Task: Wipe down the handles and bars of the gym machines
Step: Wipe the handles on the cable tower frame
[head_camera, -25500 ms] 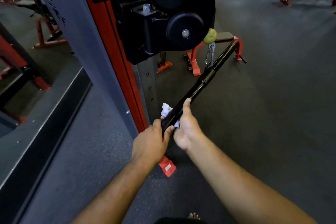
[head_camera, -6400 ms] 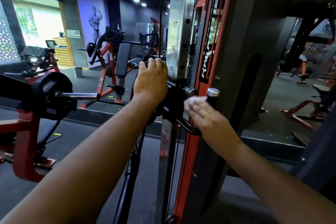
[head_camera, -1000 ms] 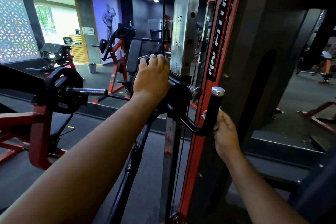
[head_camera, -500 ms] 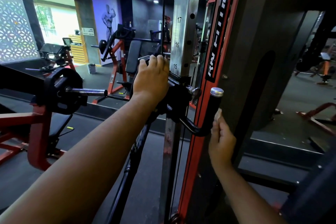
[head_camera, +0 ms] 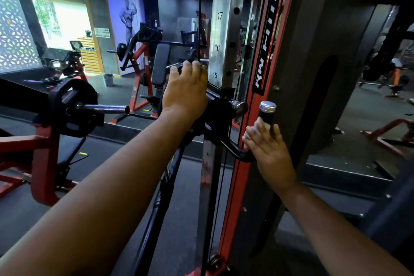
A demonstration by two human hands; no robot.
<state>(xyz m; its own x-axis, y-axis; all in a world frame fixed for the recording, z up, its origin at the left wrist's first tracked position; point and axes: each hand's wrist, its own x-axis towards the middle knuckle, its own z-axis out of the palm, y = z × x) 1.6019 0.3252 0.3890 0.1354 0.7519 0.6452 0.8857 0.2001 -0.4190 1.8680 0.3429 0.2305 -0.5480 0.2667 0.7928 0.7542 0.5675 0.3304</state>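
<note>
A black upright handle [head_camera: 266, 114] with a chrome cap juts from the black pulley carriage [head_camera: 220, 116] on the cable machine's numbered steel post [head_camera: 221, 29]. My right hand [head_camera: 270, 152] lies over the handle's lower part, fingers pointing up and fairly straight, and presses a white wipe [head_camera: 256, 125] against the grip. Curled over the top of the carriage, my left hand [head_camera: 186, 89] grips it at about mark 15. A long black bar [head_camera: 156, 208] hangs below the carriage, partly hidden by my left forearm.
The machine's red and black frame [head_camera: 266, 51] stands right behind the handle. On the left is a red plate-loaded machine with a black weight plate [head_camera: 71, 107] and steel sleeve. Other red machines stand farther back, and mirrors line the walls.
My right hand came round from behind the handle to its front and moved up it, so the white wipe now shows under the fingertips. My left hand has stayed on the carriage.
</note>
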